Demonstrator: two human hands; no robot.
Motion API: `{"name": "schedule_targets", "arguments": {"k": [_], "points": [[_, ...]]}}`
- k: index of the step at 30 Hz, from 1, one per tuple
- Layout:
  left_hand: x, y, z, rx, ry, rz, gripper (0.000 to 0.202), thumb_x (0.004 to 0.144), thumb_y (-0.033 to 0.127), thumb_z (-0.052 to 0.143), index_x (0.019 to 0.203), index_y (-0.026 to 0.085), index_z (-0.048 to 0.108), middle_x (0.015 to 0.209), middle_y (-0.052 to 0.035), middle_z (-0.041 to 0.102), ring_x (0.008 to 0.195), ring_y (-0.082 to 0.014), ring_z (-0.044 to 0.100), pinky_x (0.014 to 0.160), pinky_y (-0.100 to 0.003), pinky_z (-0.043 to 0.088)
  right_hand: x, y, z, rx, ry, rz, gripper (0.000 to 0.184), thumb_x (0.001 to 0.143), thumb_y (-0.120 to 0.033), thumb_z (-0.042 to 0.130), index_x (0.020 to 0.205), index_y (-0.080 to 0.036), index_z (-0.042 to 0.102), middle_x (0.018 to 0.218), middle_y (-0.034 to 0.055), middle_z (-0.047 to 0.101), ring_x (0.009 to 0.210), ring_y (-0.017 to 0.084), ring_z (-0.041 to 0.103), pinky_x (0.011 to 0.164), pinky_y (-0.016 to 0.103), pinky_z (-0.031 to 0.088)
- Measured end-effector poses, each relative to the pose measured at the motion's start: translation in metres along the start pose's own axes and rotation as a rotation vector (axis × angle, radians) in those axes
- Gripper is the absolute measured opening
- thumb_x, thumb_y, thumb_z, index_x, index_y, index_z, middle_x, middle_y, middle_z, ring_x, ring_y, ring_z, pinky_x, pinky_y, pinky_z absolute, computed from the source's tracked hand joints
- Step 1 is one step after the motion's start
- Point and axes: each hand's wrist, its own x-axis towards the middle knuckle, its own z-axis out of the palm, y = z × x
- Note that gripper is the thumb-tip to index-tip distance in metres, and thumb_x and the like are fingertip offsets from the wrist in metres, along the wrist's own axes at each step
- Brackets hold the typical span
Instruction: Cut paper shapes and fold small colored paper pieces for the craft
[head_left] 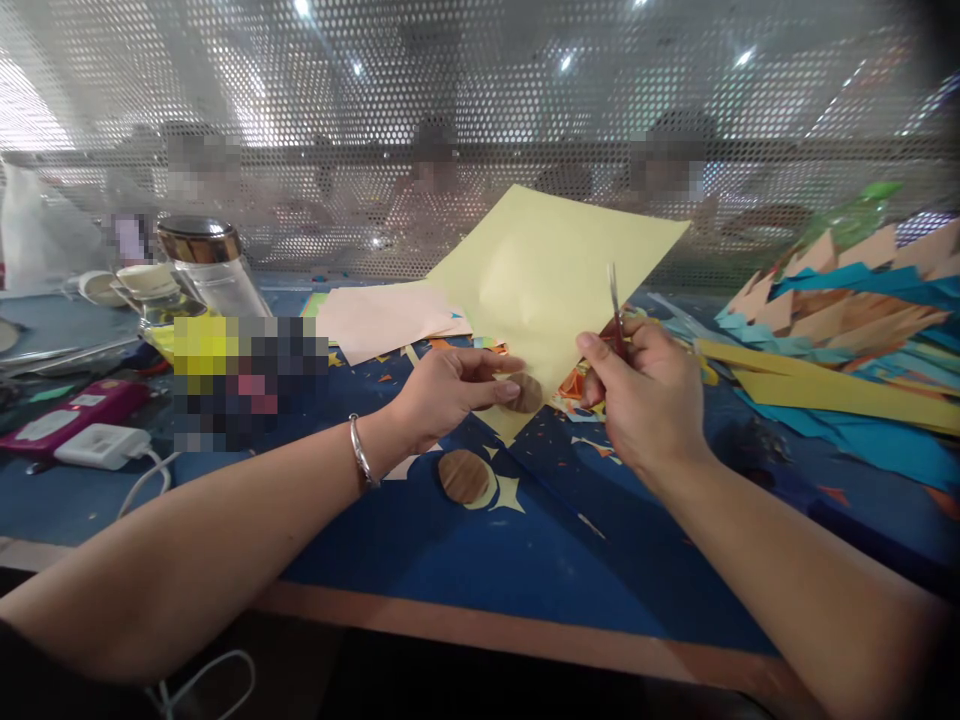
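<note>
A large pale yellow sheet of paper (555, 260) stands tilted up between my hands. My left hand (442, 395) is closed, pinching the sheet's lower part together with a round wood-grain disc (526, 394) that lies against it. My right hand (652, 395) is closed at the sheet's right edge, thumb against the paper. From its fingers a slim metal blade points up, which looks like scissors (616, 305); their handles are mostly hidden. Below, on the blue table (450, 560), lie a second wood-grain disc (463, 476) and a yellow star-shaped offcut (508, 494).
Pale pink sheets (390, 315) lie behind my left hand. Jagged-cut paper stacks (840, 300) and yellow strips (832, 385) are at right. Left stand a glass bottle (217, 265) and a magenta power strip (71, 415). A perforated screen (480, 90) rises behind, people beyond it.
</note>
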Motion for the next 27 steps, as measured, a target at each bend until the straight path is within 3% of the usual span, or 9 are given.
{"name": "schedule_targets", "arguments": {"k": [2,4,7,10,14,16,21,24,27], "points": [[-0.002,0.002,0.001,-0.005,0.053,-0.034,0.059,0.077,0.010,0.085,0.133,0.012,0.067,0.069,0.0030,0.069,0.066,-0.0102,0.062,0.070,-0.028,0.048,0.000,0.003,0.000,-0.020,-0.005,-0.017,0.025,0.087,-0.040,0.077,0.083,-0.026,0.057,0.050,-0.0062,0.049,0.041,0.014,0.046,0.046,0.034,0.040],[-0.003,0.005,0.003,-0.015,0.083,-0.078,0.079,0.075,0.008,0.086,0.147,0.008,0.054,0.062,0.0067,0.063,0.059,-0.0082,0.056,0.062,-0.025,0.043,0.001,0.005,0.000,-0.009,-0.002,-0.033,0.023,0.087,-0.040,0.078,0.085,-0.025,0.060,0.049,-0.0069,0.048,0.039,0.014,0.046,0.044,0.033,0.040],[-0.006,0.010,0.005,-0.049,0.072,-0.171,0.058,0.077,0.003,0.084,0.131,0.003,0.064,0.062,0.0060,0.060,0.055,-0.0062,0.054,0.059,-0.024,0.040,0.001,0.007,0.001,0.026,-0.016,-0.043,0.024,0.086,-0.042,0.080,0.090,-0.025,0.063,0.051,-0.0077,0.050,0.038,0.013,0.046,0.042,0.032,0.041],[-0.009,0.016,0.008,-0.074,0.047,-0.263,0.034,0.077,-0.001,0.080,0.108,0.006,0.069,0.065,0.0033,0.063,0.056,-0.0067,0.057,0.060,-0.025,0.043,0.001,0.005,0.002,0.037,-0.049,-0.051,0.024,0.087,-0.043,0.079,0.091,-0.025,0.064,0.053,-0.0075,0.052,0.038,0.011,0.045,0.040,0.030,0.041],[-0.012,0.019,0.009,-0.130,0.109,-0.256,0.060,0.075,-0.004,0.080,0.128,0.010,0.058,0.067,0.0065,0.060,0.058,-0.0105,0.061,0.063,-0.028,0.049,0.000,0.002,0.001,0.043,-0.079,-0.069,0.022,0.089,-0.041,0.077,0.091,-0.023,0.063,0.070,-0.0017,0.068,0.040,0.009,0.046,0.040,0.028,0.042],[-0.012,0.019,0.009,-0.138,0.147,-0.241,0.069,0.075,-0.005,0.080,0.136,0.011,0.052,0.068,0.0071,0.059,0.057,-0.0111,0.061,0.063,-0.029,0.049,-0.001,0.000,0.000,0.026,-0.090,-0.064,0.022,0.089,-0.041,0.076,0.092,-0.023,0.063,0.073,-0.0009,0.070,0.040,0.008,0.046,0.040,0.028,0.041],[-0.009,0.015,0.009,-0.154,0.241,-0.224,0.056,0.076,-0.006,0.080,0.120,0.015,0.052,0.068,0.0085,0.054,0.057,-0.0101,0.058,0.062,-0.028,0.046,-0.005,-0.006,-0.005,-0.142,-0.262,-0.086,0.023,0.090,-0.044,0.074,0.091,-0.023,0.064,0.057,-0.0047,0.058,0.041,0.011,0.047,0.040,0.028,0.037],[-0.008,0.014,0.009,-0.153,0.249,-0.215,0.052,0.076,-0.006,0.080,0.111,0.017,0.051,0.069,0.0084,0.054,0.056,-0.0098,0.058,0.061,-0.027,0.046,-0.009,-0.011,-0.004,-0.231,-0.421,-0.114,0.030,0.088,-0.050,0.075,0.096,-0.022,0.067,0.063,-0.0009,0.067,0.053,0.016,0.062,0.050,0.029,0.048],[-0.009,0.013,0.009,-0.165,0.234,-0.206,0.050,0.076,-0.005,0.079,0.110,0.018,0.050,0.071,0.0073,0.055,0.061,-0.0117,0.062,0.063,-0.028,0.047,-0.013,-0.014,-0.001,-0.255,-0.539,-0.142,0.037,0.087,-0.056,0.074,0.104,-0.022,0.069,0.080,0.0042,0.077,0.074,0.022,0.073,0.066,0.032,0.057]]}}
